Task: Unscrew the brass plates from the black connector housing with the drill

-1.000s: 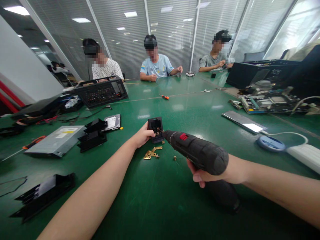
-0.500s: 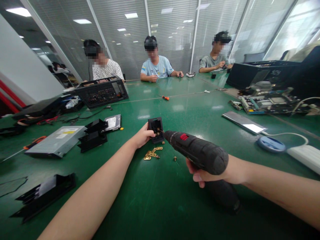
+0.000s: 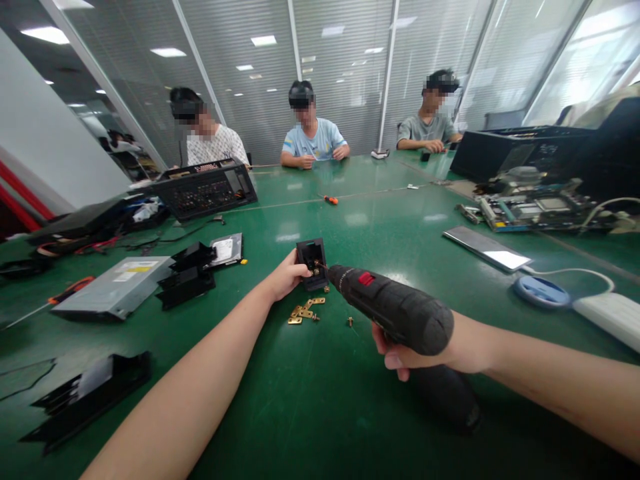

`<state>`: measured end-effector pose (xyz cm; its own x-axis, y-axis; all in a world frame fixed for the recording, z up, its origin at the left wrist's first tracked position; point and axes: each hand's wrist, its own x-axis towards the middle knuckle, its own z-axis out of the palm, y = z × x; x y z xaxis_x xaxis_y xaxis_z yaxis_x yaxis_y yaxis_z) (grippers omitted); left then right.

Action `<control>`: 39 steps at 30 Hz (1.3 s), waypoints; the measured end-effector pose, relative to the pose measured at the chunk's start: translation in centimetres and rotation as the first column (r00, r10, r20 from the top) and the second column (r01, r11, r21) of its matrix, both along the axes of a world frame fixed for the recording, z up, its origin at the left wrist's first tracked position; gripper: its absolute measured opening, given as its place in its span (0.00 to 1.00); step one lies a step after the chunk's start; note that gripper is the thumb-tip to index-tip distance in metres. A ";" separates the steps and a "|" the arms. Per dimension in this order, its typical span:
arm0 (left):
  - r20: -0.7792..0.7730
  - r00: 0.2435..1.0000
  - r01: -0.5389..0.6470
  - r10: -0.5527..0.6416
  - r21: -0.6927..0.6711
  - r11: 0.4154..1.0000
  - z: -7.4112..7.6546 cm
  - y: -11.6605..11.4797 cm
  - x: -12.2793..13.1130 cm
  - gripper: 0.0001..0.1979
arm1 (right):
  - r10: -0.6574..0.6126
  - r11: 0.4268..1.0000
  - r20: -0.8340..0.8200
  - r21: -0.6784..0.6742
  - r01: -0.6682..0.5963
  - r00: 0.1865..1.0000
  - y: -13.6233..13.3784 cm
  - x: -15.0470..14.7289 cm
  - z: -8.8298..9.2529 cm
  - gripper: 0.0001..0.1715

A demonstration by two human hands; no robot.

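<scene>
A small black box-shaped part [image 3: 319,279] stands on the green table, gripped at its left side by my left hand [image 3: 289,275]. Brass-coloured pieces show inside it. My right hand [image 3: 400,353] is wrapped round the handle of a black power screwdriver [image 3: 395,303] with a red switch. The tool's bit points left into the open face of the black part; whether its tip touches a screw I cannot tell. Several flat brass pieces [image 3: 303,311] lie just below the part, and a small screw [image 3: 350,321] lies to their right.
Left are a metal drive [image 3: 113,283], black brackets [image 3: 187,287], a hard disk [image 3: 227,249] and a computer case [image 3: 205,190]. A phone [image 3: 485,248], blue disc [image 3: 541,291] and circuit board [image 3: 540,207] lie right. An orange screwdriver [image 3: 331,200] lies ahead. Three people sit opposite.
The whole view has shifted slightly downward. Both hands keep their holds, with the bit still at the black part. Across the table, the middle person's hand has drawn inward.
</scene>
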<state>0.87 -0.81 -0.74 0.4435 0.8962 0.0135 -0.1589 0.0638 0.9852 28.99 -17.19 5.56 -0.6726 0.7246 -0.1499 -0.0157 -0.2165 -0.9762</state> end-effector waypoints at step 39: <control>-0.094 0.990 -0.105 0.104 -0.002 0.994 -0.1 -0.1 -0.1 0.31 | 0.045 0.999 -0.093 0.013 -0.044 0.995 0.4 -0.3 -1.4 0.74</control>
<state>0.82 -0.89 -0.87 0.3463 0.9377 -0.0298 -0.0720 0.0583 0.9957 28.68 -16.79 4.15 -0.7147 0.6951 -0.0774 -0.0975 -0.2086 -0.9731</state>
